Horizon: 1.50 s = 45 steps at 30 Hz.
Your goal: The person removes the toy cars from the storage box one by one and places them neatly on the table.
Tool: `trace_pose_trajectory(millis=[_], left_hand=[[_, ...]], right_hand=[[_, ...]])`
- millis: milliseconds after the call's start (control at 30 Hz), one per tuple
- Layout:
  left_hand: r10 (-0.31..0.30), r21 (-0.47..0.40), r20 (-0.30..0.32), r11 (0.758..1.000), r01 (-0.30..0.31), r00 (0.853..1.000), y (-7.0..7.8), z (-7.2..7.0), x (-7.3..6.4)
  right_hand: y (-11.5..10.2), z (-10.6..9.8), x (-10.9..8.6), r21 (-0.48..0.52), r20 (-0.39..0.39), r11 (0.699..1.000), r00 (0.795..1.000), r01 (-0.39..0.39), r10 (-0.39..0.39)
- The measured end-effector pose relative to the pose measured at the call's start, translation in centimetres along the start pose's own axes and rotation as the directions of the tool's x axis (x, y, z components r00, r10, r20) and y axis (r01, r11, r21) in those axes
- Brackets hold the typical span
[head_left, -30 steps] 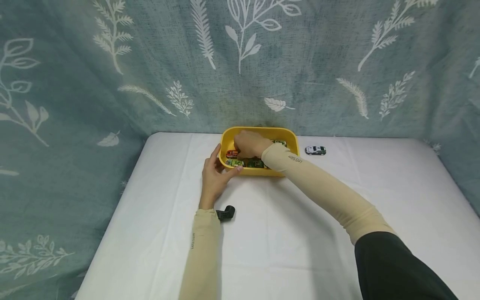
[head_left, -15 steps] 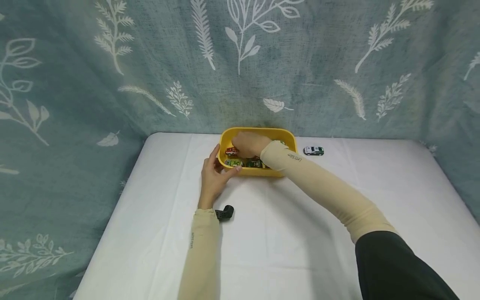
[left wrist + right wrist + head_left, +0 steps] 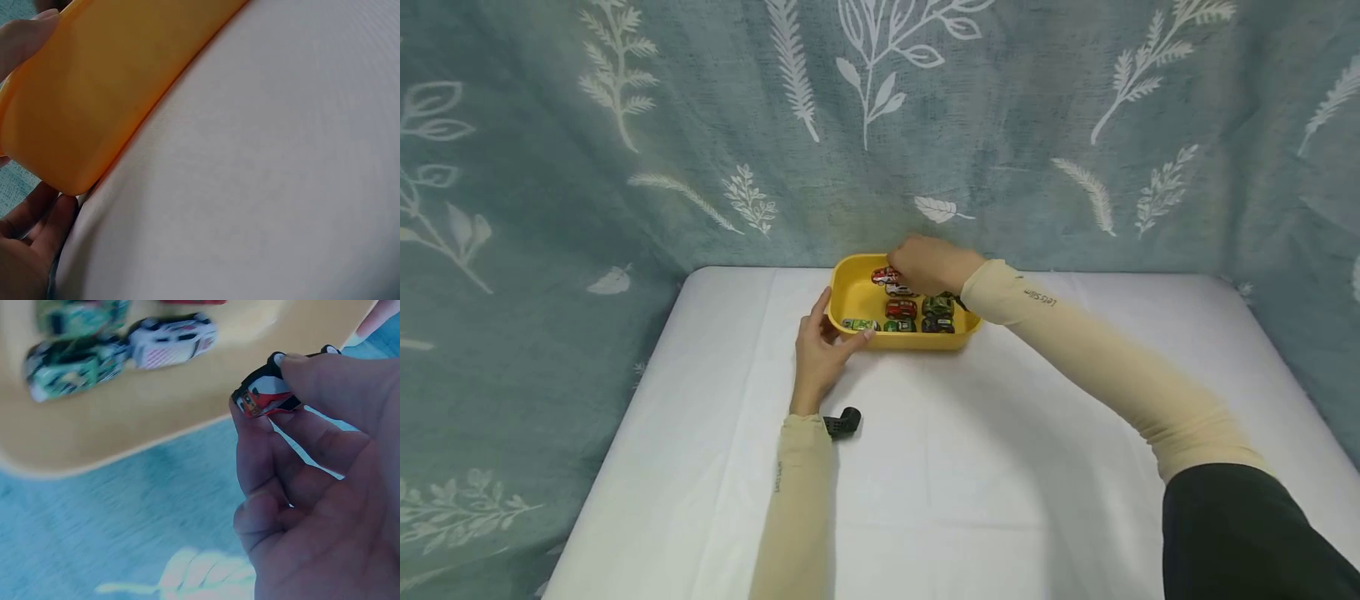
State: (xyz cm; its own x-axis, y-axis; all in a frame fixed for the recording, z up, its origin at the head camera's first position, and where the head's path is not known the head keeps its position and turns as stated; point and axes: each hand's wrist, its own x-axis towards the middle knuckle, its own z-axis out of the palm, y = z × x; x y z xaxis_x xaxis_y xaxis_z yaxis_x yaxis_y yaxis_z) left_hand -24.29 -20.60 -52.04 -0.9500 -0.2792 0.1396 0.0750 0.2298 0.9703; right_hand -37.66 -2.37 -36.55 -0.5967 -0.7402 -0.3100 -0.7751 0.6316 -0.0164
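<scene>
A yellow bin (image 3: 852,292) sits at the far edge of the white table. My left hand (image 3: 822,358) grips its front left corner, the thumb over the front rim and the fingers along the left side. My right hand (image 3: 932,265) is above the bin's back part and pinches a red, white and black toy car (image 3: 267,394) between thumb and fingers. Inside the bin several toy cars lie in rows, among them a red car (image 3: 901,309), a green car (image 3: 937,307), a white car (image 3: 898,290) and a lime green car (image 3: 860,325). The right forearm and hand hide the bin's back right corner.
A blue-green curtain (image 3: 700,167) with white leaf prints hangs right behind the bin. White cloth (image 3: 887,467) covers the table in front. A black strap device (image 3: 844,422) is on my left wrist.
My right hand has lifted from the bin's left part and moved right and back, now with a toy car in it. The white and green car on the table is now out of sight.
</scene>
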Motion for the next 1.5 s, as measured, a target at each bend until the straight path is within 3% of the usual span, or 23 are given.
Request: trace_pose_trajectory(millis=[433,567,733,1133,1500], left_hand=[[-0.016,0.008,-0.012,1.0,0.016,1.0,-0.1,-0.4,0.0],[-0.001,0.005,-0.013,1.0,0.002,1.0,-0.1,-0.3,0.2],[0.012,0.007,-0.019,1.0,-0.012,1.0,0.2,-0.5,0.7],[0.002,0.007,-0.025,1.0,-0.002,1.0,0.1,0.2,0.5],[-0.016,0.008,-0.021,1.0,0.016,1.0,0.0,0.5,-0.3]], right_hand=[[3.7,-0.9,-4.6,-0.027,0.054,0.998,0.997,-0.049,0.05],[5.0,-0.3,-6.2,-0.062,0.031,0.997,0.998,-0.053,0.055],[6.8,0.6,-8.0,-0.024,-0.006,0.998,0.998,-0.055,0.055],[10.1,3.9,-11.7,-0.087,-0.022,0.988,0.992,-0.124,0.123],[11.8,9.0,-14.8,-0.05,-0.085,0.988,0.986,-0.149,0.144]])
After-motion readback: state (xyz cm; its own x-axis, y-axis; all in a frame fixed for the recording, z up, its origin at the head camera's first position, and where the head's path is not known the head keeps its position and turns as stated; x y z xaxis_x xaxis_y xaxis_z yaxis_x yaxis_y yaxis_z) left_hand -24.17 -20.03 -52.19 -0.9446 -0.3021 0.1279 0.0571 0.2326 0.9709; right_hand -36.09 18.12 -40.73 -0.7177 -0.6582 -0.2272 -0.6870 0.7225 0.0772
